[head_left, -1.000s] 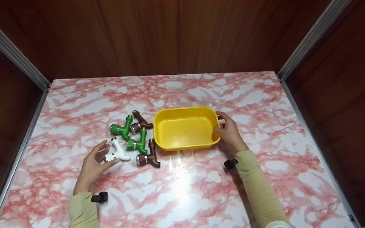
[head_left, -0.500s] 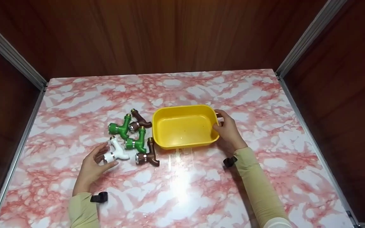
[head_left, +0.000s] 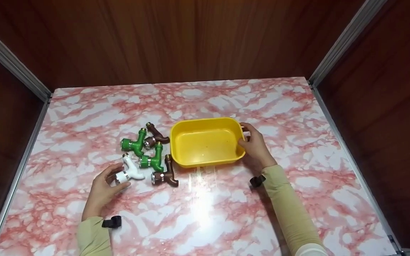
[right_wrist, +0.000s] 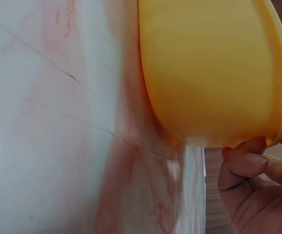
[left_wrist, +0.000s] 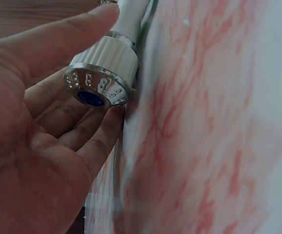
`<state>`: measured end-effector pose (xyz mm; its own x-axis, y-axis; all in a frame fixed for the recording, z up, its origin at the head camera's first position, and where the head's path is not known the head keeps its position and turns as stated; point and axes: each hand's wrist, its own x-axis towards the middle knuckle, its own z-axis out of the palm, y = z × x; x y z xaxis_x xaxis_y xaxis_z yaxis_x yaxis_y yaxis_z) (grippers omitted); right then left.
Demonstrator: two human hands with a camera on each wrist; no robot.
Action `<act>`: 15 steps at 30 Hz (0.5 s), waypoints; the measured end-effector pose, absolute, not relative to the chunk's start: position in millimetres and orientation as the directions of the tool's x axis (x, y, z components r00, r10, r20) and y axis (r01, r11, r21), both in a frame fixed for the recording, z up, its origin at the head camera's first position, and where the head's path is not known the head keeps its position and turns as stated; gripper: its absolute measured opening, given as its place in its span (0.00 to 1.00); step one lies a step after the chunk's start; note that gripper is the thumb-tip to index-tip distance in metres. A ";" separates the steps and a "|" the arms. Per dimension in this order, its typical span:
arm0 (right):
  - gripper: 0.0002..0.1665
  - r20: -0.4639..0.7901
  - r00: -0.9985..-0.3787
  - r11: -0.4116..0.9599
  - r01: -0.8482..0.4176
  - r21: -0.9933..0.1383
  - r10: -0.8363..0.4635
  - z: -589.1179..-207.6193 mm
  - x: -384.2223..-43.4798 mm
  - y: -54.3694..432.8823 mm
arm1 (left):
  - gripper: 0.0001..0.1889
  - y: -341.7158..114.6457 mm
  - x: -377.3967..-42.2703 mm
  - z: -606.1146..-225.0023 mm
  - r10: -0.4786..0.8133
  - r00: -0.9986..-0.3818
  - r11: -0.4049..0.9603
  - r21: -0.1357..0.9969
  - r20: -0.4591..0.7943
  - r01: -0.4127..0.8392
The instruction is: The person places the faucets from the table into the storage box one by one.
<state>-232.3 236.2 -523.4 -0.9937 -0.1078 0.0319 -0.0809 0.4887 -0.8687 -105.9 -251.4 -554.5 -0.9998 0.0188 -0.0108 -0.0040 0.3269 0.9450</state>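
Note:
In the head view a white tap (head_left: 132, 170) lies at the front left of a group of taps. My left hand (head_left: 102, 187) has its thumb and curved fingers around the tap's ribbed knob (left_wrist: 109, 61); how firmly it grips I cannot make out. The left wrist view shows the knob's silver end with a blue centre. My right hand (head_left: 258, 146) holds the right end of a yellow plastic tub (head_left: 205, 142), thumb inside the wall and fingers outside. In the right wrist view the fingers (right_wrist: 243, 168) curl beside the tub's end.
Two green taps (head_left: 133, 144) and two brown taps, one of them the nearer brown tap (head_left: 169, 176), lie between the white tap and the tub. Dark wood-look panels (head_left: 176, 42) wall in the pink-marbled table (head_left: 255, 220) at the back and sides.
The left fingers and thumb have drawn closer around the white tap's knob. The right hand stays on the tub, and the taps keep their places; the head view shifts slightly.

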 end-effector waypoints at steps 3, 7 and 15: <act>0.35 0.028 -0.994 0.493 -0.076 -0.866 -0.105 -523.6 -232.5 236.1 | 0.33 -251.8 -105.5 -555.1 0.021 -1.000 0.336 0.942 0.008 0.015; 0.34 0.031 -0.995 0.497 -0.077 -0.865 -0.099 -523.2 -232.4 236.0 | 0.32 -252.3 -106.3 -556.0 0.015 -1.000 0.364 0.931 0.015 0.020; 0.34 0.029 -0.995 0.505 -0.075 -0.860 -0.098 -522.9 -232.3 236.0 | 0.31 -250.1 -106.2 -553.4 0.011 -1.000 0.385 0.923 0.016 0.019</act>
